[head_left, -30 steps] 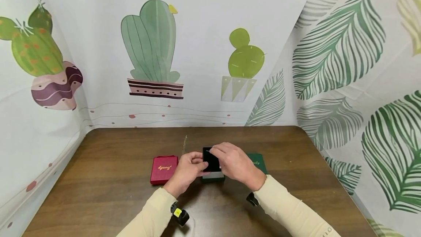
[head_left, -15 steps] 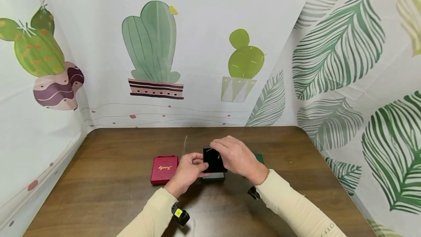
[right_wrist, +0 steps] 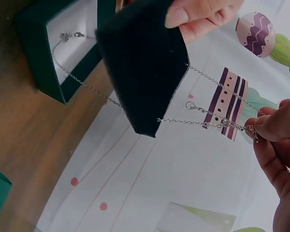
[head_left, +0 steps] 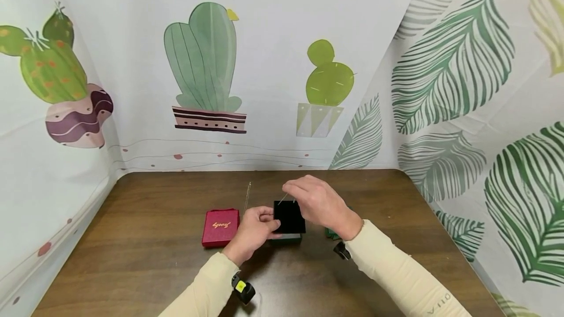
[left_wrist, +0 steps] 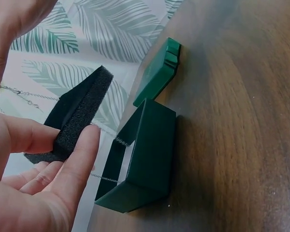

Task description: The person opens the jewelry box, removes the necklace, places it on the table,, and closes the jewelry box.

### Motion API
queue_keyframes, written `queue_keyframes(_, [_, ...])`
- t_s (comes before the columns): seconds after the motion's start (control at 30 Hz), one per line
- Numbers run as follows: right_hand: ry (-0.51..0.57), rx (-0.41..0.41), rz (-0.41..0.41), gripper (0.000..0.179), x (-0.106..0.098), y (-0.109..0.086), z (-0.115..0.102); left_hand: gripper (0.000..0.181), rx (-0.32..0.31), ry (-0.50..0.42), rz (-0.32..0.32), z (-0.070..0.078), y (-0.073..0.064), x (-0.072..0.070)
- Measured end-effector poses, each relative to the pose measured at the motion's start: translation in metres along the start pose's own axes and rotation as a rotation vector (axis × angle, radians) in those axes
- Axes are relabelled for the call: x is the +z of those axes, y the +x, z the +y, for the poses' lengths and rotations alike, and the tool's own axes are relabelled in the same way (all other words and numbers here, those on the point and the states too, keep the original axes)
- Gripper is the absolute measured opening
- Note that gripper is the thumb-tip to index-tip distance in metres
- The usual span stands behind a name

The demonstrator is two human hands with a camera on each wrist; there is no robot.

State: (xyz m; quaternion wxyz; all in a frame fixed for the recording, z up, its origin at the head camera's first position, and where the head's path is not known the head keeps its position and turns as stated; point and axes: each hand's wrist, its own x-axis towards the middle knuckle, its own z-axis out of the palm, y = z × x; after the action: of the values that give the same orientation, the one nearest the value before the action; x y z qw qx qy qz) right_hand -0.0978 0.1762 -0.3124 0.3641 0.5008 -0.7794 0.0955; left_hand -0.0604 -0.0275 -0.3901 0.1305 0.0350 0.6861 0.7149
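My left hand pinches a black foam jewelry pad between thumb and fingers, tilted above the open green gift box. A fine silver chain passes through the pad at two spots. My right hand, up and to the right of the pad, pinches that chain near a clasp, and both strands run taut to it. Behind the pad, more chain hangs down into the box, where a small cluster and clasp lie on the white bottom. In the head view the pad covers most of the box.
The green lid lies right of the box, mostly behind my right hand in the head view. A red jewelry box sits on the wooden table to the left. Beside it lies a thin gold-coloured chain.
My right hand has risen and shifted slightly right, drawing the chain up from the pad. The pad, in my left hand, has tipped and now covers more of the box.
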Motion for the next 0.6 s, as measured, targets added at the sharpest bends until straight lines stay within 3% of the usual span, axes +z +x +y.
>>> queue_keyframes(0.6, [0.040, -0.017, 0.041, 0.038, -0.010, 0.013, 0.014, 0.045, 0.000, 0.045, 0.021, -0.003, -0.001, 0.002])
